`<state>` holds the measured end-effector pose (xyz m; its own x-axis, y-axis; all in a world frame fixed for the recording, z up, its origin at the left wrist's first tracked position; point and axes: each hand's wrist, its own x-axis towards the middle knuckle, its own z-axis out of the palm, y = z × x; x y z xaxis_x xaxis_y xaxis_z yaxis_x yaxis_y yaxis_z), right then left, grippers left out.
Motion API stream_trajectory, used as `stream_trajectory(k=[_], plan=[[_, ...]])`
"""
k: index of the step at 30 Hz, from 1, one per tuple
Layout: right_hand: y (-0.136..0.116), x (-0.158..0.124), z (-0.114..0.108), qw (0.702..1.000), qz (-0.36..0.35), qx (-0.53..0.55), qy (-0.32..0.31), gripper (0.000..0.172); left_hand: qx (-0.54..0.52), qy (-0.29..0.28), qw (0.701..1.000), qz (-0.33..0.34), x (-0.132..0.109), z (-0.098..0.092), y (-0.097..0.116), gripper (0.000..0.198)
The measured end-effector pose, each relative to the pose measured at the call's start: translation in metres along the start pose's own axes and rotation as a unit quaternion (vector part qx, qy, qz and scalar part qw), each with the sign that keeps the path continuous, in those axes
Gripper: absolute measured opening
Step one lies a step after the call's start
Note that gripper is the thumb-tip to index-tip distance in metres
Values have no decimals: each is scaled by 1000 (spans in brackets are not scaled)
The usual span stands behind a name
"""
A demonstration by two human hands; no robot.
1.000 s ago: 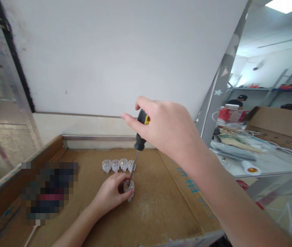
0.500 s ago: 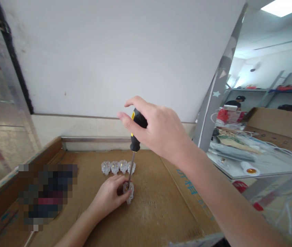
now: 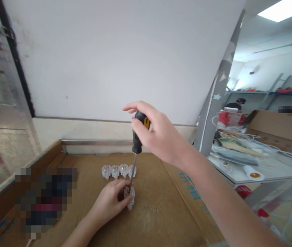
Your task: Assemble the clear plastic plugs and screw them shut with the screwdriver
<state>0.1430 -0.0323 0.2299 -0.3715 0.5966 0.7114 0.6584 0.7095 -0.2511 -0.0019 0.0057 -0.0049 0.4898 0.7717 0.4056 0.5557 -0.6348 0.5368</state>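
My right hand (image 3: 156,132) is wrapped round the black and yellow handle of a screwdriver (image 3: 136,144), its index finger stretched past the top. The steel shaft runs down, slightly tilted, and its tip meets a clear plastic part (image 3: 130,202) on the cardboard (image 3: 156,212). My left hand (image 3: 112,197) grips that part from the left between thumb and fingers; the fingers partly cover it. Just beyond, several similar clear parts (image 3: 115,171) with brass-coloured bits inside stand in a row, side by side. The shaft passes in front of the rightmost one.
A pixelated dark object (image 3: 50,195) lies at the left on the cardboard, near its raised edge (image 3: 45,156). A white panel (image 3: 125,61) rises behind. At the right, a side table (image 3: 235,175) bears bags, cables and a tape roll (image 3: 254,173). A person (image 3: 235,104) is in the background.
The screwdriver handle has turned, its yellow marking now further right, and my right thumb and fingers have shifted round it. My left hand still grips the clear part. The view has moved slightly.
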Motion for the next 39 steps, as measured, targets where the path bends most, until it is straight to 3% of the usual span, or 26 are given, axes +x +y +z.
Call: stream_trajectory(k=[3, 7, 10, 13, 16, 19, 22, 25, 28, 30, 35, 39], plan=[[1, -2, -4, 994, -1, 88, -61, 29, -5, 7, 1000, 1, 0, 1, -1, 19], [0, -4, 6, 989, 12, -125, 73, 25, -6, 6, 1000, 2, 1, 2, -1, 17], [-1, -5, 9, 970, 37, -219, 101, 36, -13, 0, 1000, -6, 1, 2, -2, 17], [2, -5, 3, 993, 46, -96, 42, 23, -24, -5, 1000, -14, 1, 3, -3, 18], [6, -6, -2, 997, 27, 68, -41, 29, -28, -9, 999, -19, 1, 3, -3, 20], [8, -5, 0, 999, 38, -14, 11, 22, -28, -8, 999, -15, 1, 2, -2, 21], [9, -3, 3, 988, 55, -118, 78, 27, -25, -11, 1000, -15, 2, 0, -1, 19], [11, -5, 0, 997, 52, 60, 15, 24, -23, -10, 999, -19, 2, 0, -1, 18], [14, -10, -3, 968, 45, 242, -43, 27, -27, -13, 999, -21, 2, 0, 0, 19], [15, -12, -2, 968, 43, 247, -21, 28, -31, -16, 999, -21, 2, 0, 0, 19], [12, -8, 14, 989, 17, 39, 141, 22, -34, -10, 999, -20, 2, 1, -1, 18], [14, -12, 21, 986, 25, 98, 134, 19, -37, -10, 999, -20, 2, 2, -2, 19]])
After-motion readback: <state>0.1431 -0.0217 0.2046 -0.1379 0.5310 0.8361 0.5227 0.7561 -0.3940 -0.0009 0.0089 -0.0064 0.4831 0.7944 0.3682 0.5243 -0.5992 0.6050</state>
